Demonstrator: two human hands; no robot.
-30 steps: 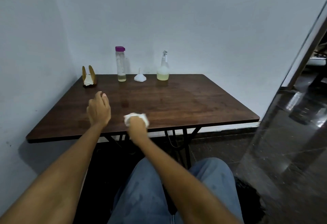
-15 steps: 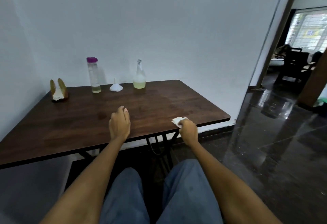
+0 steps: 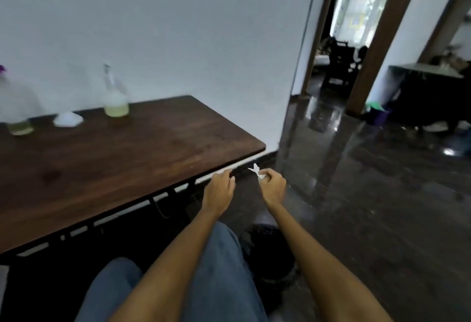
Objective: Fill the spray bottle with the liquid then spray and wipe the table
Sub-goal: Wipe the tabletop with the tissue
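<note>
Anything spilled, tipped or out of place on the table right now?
Nothing stands out. The spray bottle, funnel and tall bottle stand upright by the wall. The right hand holds the crumpled tissue off the table's edge.

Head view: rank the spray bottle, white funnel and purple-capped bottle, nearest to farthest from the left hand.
1. spray bottle, back edge of the table, rightmost of the three.
2. white funnel, just left of it.
3. purple-capped bottle, at the frame's left edge.
The left hand is off the table's near right corner.

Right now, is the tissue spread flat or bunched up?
Bunched up. The tissue is a small crumpled wad pinched in the right hand, off the table, with only a pointed bit sticking out past the fingers.
</note>
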